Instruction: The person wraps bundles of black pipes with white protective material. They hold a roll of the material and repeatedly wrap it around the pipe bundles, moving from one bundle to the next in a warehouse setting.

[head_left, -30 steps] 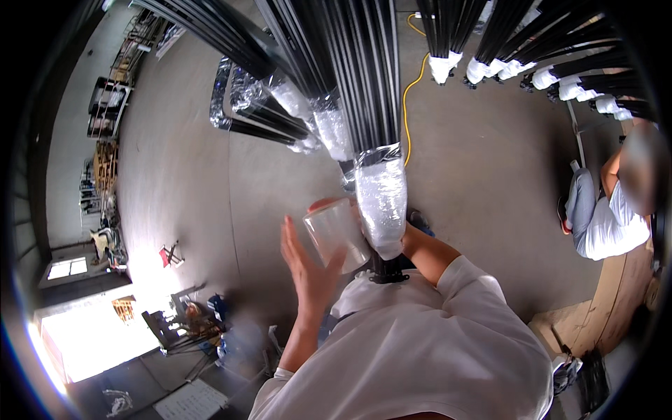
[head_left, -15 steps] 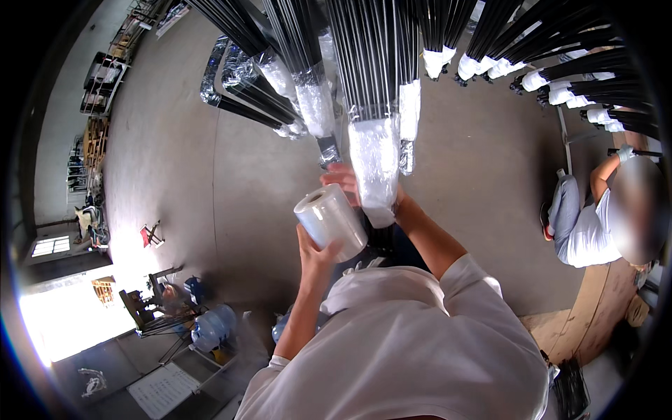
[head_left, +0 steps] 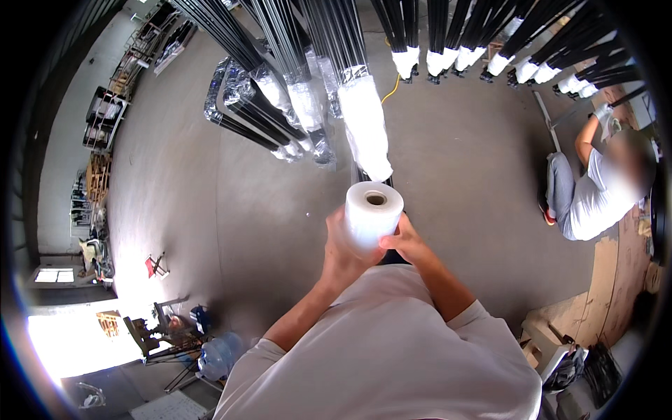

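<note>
A white roll of stretch film [head_left: 372, 213] stands upright between my two hands, its hollow core facing up. My left hand [head_left: 340, 248] cups its left side and my right hand [head_left: 407, 243] grips its lower right side. Just beyond the roll, a bundle of long black rods [head_left: 343, 35] slants toward me, its end wrapped in clear film [head_left: 365, 126]. The film on that end runs down close to the roll's top.
More black rod bundles with wrapped ends [head_left: 294, 105] lie to the left, others with white tips [head_left: 518, 66] fan across the top right. A person in a white shirt [head_left: 595, 196] crouches at right by cardboard sheets [head_left: 616, 280]. Water bottles [head_left: 217, 353] sit lower left.
My right hand left the wrapped rod end and joined my left hand on the roll. The roll has come down and sits upright, nearer my chest.
</note>
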`<act>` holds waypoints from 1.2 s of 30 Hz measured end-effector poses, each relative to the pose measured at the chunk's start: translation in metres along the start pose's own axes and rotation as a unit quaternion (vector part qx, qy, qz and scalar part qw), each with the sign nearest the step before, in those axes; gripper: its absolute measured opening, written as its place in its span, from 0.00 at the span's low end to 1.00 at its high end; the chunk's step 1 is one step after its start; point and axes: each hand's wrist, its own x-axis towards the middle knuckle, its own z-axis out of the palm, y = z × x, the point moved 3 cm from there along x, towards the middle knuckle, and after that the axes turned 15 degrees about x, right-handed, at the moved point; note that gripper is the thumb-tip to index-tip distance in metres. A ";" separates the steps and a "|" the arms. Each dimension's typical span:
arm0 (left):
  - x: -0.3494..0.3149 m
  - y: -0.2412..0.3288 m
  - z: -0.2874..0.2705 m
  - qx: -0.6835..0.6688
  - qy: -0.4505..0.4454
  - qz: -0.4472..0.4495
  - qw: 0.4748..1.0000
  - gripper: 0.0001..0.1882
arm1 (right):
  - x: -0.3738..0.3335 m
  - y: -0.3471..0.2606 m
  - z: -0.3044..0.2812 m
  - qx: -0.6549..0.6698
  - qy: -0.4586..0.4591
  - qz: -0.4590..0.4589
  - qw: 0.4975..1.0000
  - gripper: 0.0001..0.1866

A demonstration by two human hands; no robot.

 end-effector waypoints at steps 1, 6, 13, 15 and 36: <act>-0.003 -0.001 -0.005 0.002 -0.023 0.011 1.000 0.38 | -0.003 0.001 0.001 -0.005 0.003 -0.025 1.000 0.47; 0.030 -0.056 -0.027 -0.189 -0.079 -0.057 0.977 0.35 | -0.025 -0.011 0.012 -0.045 0.044 -0.127 0.990 0.43; 0.140 -0.037 0.026 -0.230 -0.136 -0.050 0.962 0.32 | -0.034 -0.028 0.022 -0.135 0.126 -0.201 0.962 0.39; 0.143 -0.041 0.034 -0.243 -0.111 -0.076 0.961 0.28 | -0.036 -0.049 0.009 -0.139 0.116 -0.243 0.953 0.37; 0.083 -0.048 -0.046 0.129 -0.017 -0.013 0.991 0.36 | 0.162 0.110 -0.047 0.182 -0.116 0.231 0.949 0.23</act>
